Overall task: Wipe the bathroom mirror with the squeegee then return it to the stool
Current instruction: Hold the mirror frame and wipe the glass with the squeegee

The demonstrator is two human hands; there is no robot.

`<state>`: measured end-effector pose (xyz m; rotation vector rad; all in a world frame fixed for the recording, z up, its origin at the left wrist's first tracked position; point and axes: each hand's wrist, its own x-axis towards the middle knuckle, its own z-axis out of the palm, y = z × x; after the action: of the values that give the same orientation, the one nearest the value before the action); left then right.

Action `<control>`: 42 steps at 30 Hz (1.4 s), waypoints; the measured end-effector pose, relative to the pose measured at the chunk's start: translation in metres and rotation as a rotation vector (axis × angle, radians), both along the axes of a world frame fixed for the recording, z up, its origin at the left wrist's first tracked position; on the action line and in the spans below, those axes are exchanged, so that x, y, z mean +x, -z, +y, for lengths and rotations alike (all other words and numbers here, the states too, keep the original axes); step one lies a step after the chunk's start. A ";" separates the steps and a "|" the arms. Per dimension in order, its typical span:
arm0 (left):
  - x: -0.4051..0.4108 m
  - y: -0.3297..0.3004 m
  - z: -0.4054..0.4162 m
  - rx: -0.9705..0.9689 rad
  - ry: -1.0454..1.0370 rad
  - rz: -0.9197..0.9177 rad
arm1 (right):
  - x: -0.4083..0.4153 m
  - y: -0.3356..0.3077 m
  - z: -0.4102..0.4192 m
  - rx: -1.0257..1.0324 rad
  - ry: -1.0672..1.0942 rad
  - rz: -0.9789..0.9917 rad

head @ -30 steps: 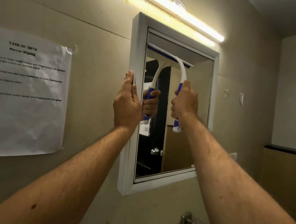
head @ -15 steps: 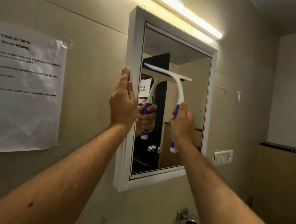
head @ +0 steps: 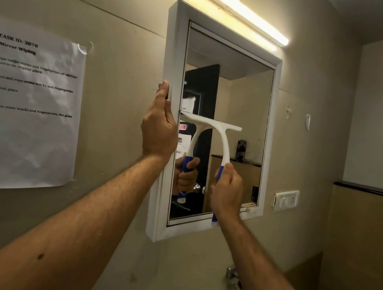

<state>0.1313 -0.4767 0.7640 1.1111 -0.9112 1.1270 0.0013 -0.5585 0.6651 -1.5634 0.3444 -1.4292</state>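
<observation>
My right hand (head: 227, 191) had its grip closed around the blue part of the handle of the white plastic squeegee with the blue-and-white handle (head: 221, 139), fingers curled round it, the handle's end sticking out below my wrist. The squeegee's white blade bar lay flat against the glass of the rectangular white-framed bathroom mirror (head: 250, 96), about halfway up, its left end near the frame's left inner edge. My left hand (head: 159, 127) rested upright against the left side of the frame, fingers straight and pointing up along its outer edge, its grip holding nothing. A long lit tube light (head: 233, 4) glowed on the beige wall above the mirror. A crinkled white printed sheet of paper (head: 23, 105) was taped to the wall at left, and a white switch plate (head: 286, 200) sat on the wall to the mirror's right.
</observation>
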 end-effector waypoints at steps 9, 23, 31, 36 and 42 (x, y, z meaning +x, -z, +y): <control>-0.002 0.002 0.000 0.002 -0.023 0.017 | 0.001 -0.042 -0.002 0.006 -0.014 -0.012; -0.009 0.007 0.002 -0.015 -0.098 0.042 | -0.014 0.039 -0.008 -0.004 -0.041 0.026; -0.011 0.013 0.002 -0.010 -0.135 0.058 | -0.007 0.012 -0.009 0.010 -0.095 0.045; -0.013 0.018 0.000 -0.016 -0.146 0.066 | -0.013 0.081 -0.014 0.028 -0.090 0.077; -0.018 0.018 0.002 -0.005 -0.172 0.094 | -0.023 0.048 -0.015 -0.006 -0.124 0.052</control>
<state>0.1137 -0.4747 0.7456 1.2462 -0.7499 1.2052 -0.0219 -0.5733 0.6173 -1.6007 0.2692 -1.2973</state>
